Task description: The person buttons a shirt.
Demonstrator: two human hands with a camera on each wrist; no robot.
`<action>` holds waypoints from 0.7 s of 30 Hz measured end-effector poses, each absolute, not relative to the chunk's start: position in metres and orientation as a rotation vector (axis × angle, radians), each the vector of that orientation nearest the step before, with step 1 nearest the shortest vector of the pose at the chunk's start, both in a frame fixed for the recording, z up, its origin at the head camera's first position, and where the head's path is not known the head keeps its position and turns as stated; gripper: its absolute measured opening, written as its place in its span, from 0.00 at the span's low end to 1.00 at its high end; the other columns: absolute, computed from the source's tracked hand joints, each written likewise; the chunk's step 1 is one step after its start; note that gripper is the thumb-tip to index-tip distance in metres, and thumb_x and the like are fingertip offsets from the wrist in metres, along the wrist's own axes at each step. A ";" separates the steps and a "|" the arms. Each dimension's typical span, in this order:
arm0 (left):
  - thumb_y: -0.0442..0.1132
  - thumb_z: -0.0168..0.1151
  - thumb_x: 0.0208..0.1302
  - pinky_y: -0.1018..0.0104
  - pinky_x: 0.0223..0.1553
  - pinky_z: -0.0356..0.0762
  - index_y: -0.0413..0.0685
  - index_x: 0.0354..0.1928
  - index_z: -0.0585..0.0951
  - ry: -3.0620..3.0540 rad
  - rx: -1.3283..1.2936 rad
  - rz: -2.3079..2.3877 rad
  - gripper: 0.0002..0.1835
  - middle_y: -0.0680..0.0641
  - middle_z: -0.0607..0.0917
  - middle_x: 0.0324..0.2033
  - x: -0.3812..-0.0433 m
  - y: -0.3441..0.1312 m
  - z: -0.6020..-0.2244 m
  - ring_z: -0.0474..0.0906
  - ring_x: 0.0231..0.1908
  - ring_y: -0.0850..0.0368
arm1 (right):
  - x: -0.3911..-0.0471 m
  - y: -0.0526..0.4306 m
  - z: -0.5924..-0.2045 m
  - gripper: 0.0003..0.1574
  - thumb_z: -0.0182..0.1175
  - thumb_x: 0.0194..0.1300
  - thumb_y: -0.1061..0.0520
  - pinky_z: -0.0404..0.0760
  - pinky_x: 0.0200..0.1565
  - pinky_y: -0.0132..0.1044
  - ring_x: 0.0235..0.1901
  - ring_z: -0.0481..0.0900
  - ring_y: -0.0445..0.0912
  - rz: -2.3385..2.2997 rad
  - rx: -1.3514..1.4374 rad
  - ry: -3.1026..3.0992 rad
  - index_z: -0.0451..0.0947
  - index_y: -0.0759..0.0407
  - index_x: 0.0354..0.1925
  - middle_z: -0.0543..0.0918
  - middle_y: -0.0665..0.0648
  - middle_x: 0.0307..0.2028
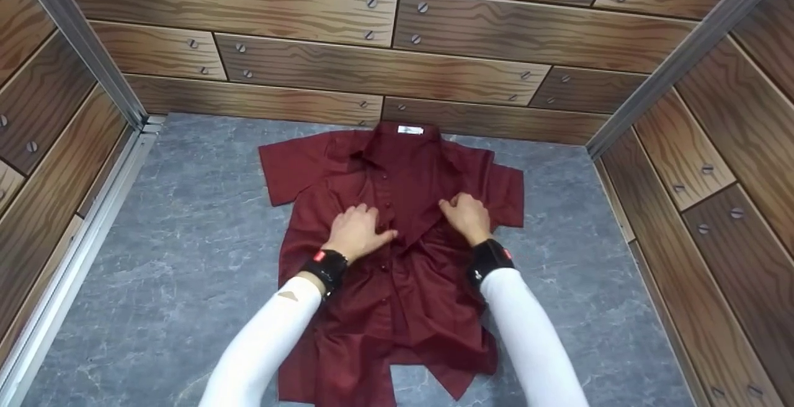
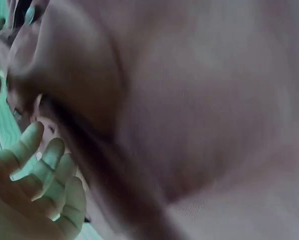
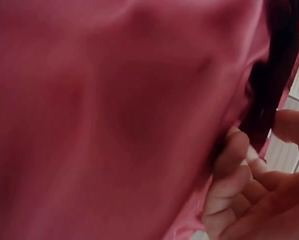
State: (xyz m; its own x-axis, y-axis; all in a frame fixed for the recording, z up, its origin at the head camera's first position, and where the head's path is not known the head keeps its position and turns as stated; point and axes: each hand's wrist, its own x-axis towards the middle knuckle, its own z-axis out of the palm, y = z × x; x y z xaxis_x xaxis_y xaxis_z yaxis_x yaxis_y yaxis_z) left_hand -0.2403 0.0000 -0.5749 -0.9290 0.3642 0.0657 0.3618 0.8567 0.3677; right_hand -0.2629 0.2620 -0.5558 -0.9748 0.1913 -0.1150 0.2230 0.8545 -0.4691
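A dark red short-sleeved button-up shirt (image 1: 353, 351) lies front up on the grey floor, collar away from me, its front parted at the top. My left hand (image 1: 356, 233) rests over the buttoned edge on the left, thumb spread toward the middle. In the left wrist view its fingers (image 2: 49, 170) are loosely bent beside the cloth, gripping nothing. My right hand (image 1: 468, 216) pinches the opposite front edge. From the right wrist, dark cloth runs between thumb and curled fingers (image 3: 232, 185). A white label (image 1: 410, 129) shows inside the collar.
Wood-patterned panels (image 1: 298, 59) with printed screws stand behind the shirt and on both sides. Metal rails (image 1: 74, 41) run along the corners. Grey marbled floor (image 1: 186, 258) surrounds the shirt, whose collar reaches close to the back panel.
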 end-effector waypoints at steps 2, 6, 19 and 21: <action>0.62 0.66 0.63 0.43 0.47 0.80 0.43 0.43 0.84 3.023 0.572 0.577 0.27 0.40 0.84 0.42 -0.238 0.002 -0.578 0.81 0.47 0.39 | -0.266 0.255 -0.557 0.16 0.59 0.69 0.45 0.79 0.48 0.55 0.43 0.84 0.60 -0.818 0.314 2.986 0.81 0.57 0.37 0.87 0.60 0.40; 0.51 0.66 0.63 0.43 0.46 0.80 0.44 0.42 0.86 3.032 0.588 0.588 0.17 0.41 0.84 0.43 -0.234 0.002 -0.580 0.81 0.46 0.40 | -0.271 0.236 -0.554 0.10 0.60 0.66 0.51 0.78 0.49 0.52 0.43 0.81 0.57 -0.947 0.164 3.043 0.79 0.58 0.37 0.83 0.59 0.40; 0.53 0.61 0.68 0.40 0.50 0.77 0.49 0.45 0.88 2.972 0.685 0.624 0.18 0.40 0.81 0.48 -0.229 0.000 -0.579 0.78 0.50 0.40 | -0.270 0.190 -0.552 0.26 0.58 0.75 0.43 0.62 0.72 0.52 0.73 0.64 0.59 -0.738 -0.525 2.777 0.81 0.57 0.62 0.70 0.63 0.73; 0.56 0.58 0.70 0.40 0.51 0.76 0.50 0.48 0.89 2.949 0.674 0.635 0.21 0.40 0.81 0.49 -0.229 -0.001 -0.578 0.77 0.51 0.40 | -0.269 0.194 -0.552 0.33 0.54 0.77 0.38 0.60 0.74 0.51 0.75 0.62 0.57 -0.768 -0.502 2.728 0.76 0.54 0.69 0.68 0.60 0.75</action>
